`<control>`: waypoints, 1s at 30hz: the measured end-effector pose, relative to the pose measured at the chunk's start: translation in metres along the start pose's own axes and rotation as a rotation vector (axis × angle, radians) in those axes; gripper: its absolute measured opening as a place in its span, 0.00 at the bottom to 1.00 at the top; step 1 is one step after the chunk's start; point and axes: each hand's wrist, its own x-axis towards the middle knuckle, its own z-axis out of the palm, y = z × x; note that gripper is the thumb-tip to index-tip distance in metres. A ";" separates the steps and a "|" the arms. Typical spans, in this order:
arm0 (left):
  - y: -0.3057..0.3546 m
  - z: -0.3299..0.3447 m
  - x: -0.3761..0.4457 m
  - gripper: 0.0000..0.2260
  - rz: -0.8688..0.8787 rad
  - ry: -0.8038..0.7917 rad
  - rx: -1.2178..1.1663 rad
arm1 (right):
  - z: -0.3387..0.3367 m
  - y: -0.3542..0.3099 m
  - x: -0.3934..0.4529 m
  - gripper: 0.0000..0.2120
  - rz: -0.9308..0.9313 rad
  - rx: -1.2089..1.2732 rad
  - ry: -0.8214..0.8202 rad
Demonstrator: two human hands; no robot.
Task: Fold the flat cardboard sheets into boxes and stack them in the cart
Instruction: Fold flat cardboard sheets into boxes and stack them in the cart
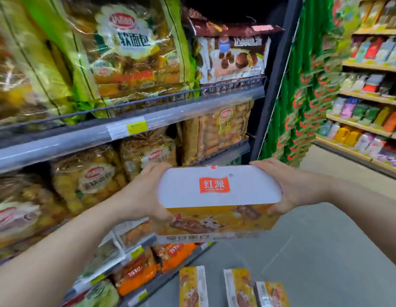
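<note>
The left hand (146,193) is gripping the left end of a folded cardboard box with a white top panel and a yellow printed front (219,202); its fingers are wrapping over the far upper edge and its thumb is curling down onto the yellow front face at the near left corner. The right hand (290,187) is clasping the opposite end in the same way, fingers lying along the top right edge and the thumb pressing the front face at the near right corner. Both hands are curled firmly round the box, none of the fingers hanging loose.

The box is being held in the air between the two hands, in front of the person, roughly level, with its long side running left to right. Its white top is showing a red logo badge with white characters, and its yellow front is showing pictures of chocolate-coated bars. The top panel is looking closed and flat.

Below the box, at the bottom edge of the view, three more yellow-and-white printed cardboard boxes (239,289) are standing upright side by side; what they are resting in is cut off.

To the left, grey metal shelves (82,138) are carrying clear bags of soft bread (126,47). Further right, across the grey floor (325,251), wooden shelves of colourful packets (369,103) are lining the aisle.
</note>
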 end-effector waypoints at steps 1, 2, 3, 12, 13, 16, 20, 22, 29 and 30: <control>-0.001 0.002 -0.018 0.51 -0.052 0.016 -0.010 | 0.004 -0.007 0.001 0.49 -0.042 -0.020 -0.023; -0.003 0.004 -0.033 0.54 -0.077 0.027 -0.011 | 0.009 -0.012 0.003 0.49 -0.081 -0.036 -0.042; -0.008 0.006 -0.048 0.56 -0.096 0.040 -0.014 | 0.014 -0.020 0.005 0.50 -0.112 -0.043 -0.056; -0.047 0.003 -0.208 0.58 -0.446 0.181 -0.084 | 0.059 -0.137 0.038 0.55 -0.361 -0.178 -0.275; -0.054 0.001 -0.230 0.58 -0.482 0.216 -0.090 | 0.065 -0.156 0.044 0.54 -0.402 -0.189 -0.286; -0.073 -0.004 -0.293 0.56 -0.590 0.295 -0.092 | 0.082 -0.218 0.053 0.49 -0.526 -0.213 -0.306; -0.100 -0.016 -0.390 0.56 -0.713 0.371 -0.101 | 0.114 -0.319 0.059 0.46 -0.697 -0.252 -0.348; -0.113 -0.021 -0.441 0.56 -0.787 0.402 -0.113 | 0.136 -0.372 0.059 0.50 -0.782 -0.274 -0.380; -0.158 -0.045 -0.625 0.54 -1.054 0.439 -0.149 | 0.212 -0.570 0.043 0.44 -0.957 -0.319 -0.526; -0.164 -0.048 -0.652 0.53 -1.096 0.458 -0.158 | 0.224 -0.598 0.040 0.44 -0.984 -0.324 -0.543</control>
